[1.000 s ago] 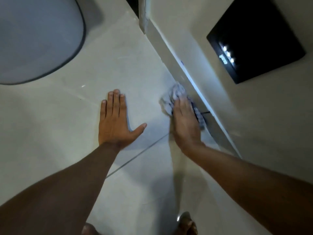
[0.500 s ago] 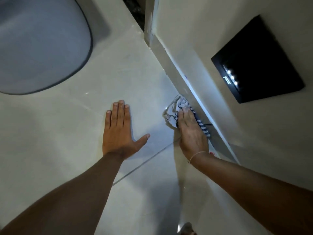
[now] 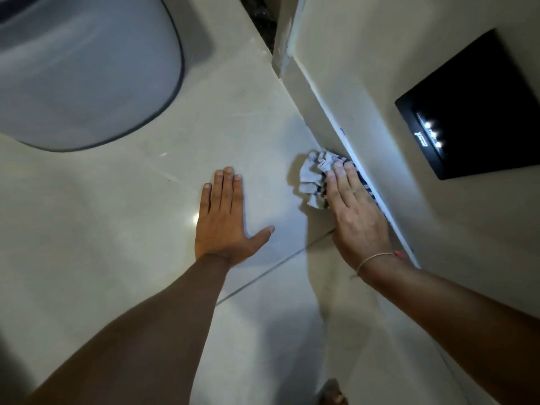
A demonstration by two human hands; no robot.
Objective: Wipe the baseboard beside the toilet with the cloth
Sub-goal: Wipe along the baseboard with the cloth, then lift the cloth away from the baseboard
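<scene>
A crumpled white cloth [image 3: 312,176] with dark stripes is pressed against the pale baseboard [image 3: 317,111] that runs diagonally along the right wall. My right hand [image 3: 355,211] lies flat on the cloth with its fingers extended, pushing it into the baseboard; part of the cloth is hidden under the palm. My left hand [image 3: 225,220] rests flat on the floor tile to the left, fingers apart, holding nothing. The white toilet [image 3: 81,71] fills the upper left.
A black wall panel [image 3: 479,109] with small lit dots sits on the wall above the baseboard. The wall ends at a corner [image 3: 282,51] with a dark gap beyond. Tile joints cross the glossy floor. A foot [image 3: 333,394] shows at the bottom edge.
My right hand has kept the cloth on the baseboard while sliding it slightly along it. The camera has dropped closer to the floor. The left hand stays planted.
</scene>
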